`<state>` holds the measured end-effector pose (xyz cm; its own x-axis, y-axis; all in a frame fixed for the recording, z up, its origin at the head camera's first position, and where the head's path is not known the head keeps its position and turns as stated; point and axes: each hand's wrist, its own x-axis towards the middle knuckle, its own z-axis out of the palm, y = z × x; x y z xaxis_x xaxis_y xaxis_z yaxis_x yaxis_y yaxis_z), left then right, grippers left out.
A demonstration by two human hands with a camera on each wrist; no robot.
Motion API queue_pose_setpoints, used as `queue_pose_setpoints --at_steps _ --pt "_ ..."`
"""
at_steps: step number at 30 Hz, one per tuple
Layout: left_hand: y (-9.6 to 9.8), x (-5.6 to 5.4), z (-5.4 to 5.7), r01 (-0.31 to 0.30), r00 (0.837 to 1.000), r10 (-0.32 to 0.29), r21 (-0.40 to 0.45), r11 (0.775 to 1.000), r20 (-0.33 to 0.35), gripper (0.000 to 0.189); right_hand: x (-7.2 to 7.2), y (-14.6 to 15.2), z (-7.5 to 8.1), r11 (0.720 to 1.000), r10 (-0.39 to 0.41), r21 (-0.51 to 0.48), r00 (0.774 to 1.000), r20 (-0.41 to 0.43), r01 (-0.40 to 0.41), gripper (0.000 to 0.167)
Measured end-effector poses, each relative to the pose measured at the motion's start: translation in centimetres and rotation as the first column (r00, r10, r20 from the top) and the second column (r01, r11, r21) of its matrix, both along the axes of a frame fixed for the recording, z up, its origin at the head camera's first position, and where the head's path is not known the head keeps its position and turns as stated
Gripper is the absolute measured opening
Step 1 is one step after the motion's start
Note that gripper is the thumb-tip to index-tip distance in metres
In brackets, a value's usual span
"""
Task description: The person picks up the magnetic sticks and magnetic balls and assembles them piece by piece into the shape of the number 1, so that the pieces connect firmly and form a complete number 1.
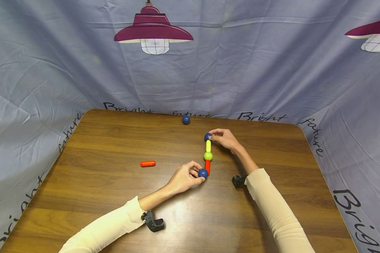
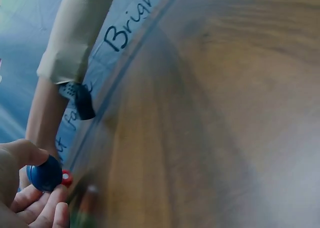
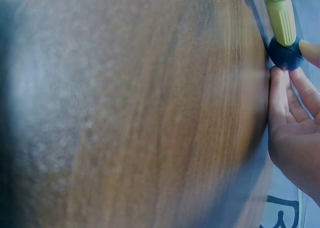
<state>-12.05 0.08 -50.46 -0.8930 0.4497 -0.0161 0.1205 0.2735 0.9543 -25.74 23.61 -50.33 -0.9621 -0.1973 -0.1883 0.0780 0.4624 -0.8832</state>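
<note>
revealing pale-centred red rod tip point(image 2: 66, 178): left wrist view alone

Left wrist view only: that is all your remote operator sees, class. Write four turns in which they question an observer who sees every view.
Operator: What does the right hand hold?
Observer: It pinches a blue ball at the far end of the yellow rod.
Operator: Is anything lying loose?
Observer: Yes, a red rod lies on its own, to the left of the left hand.
</note>
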Motion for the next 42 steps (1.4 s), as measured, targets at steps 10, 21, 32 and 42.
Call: queue_pose_setpoints --at_steps 10,21,32,42 --pt "0.5 1.0 -0.9 0.039 0.997 -0.043 -0.058 0.998 -0.071 0.029 0.0 0.1 -0.1 1.000 0.004 -0.006 1.000 0.001 -0.004 0.039" --pt "1.0 1.2 -1.1 0.000 0.989 -0.019 -0.125 0.992 -0.148 0.030 0.0 0.0 -0.1 1.000 0.002 -0.027 1.000 -0.009 -0.002 0.038" --pt "1.2 1.0 -1.1 -0.010 0.987 -0.010 -0.129 0.992 -0.158 0.030 -0.2 0.2 -0.2 1.000 0.012 -0.027 1.000 -0.005 -0.012 0.040" --pt "1.7 1.2 -1.1 -0.034 0.980 -0.011 -0.223 0.974 -0.198 0.032 -0.2 0.1 -0.2 1.000 0.010 -0.015 1.000 -0.008 -0.010 0.037"
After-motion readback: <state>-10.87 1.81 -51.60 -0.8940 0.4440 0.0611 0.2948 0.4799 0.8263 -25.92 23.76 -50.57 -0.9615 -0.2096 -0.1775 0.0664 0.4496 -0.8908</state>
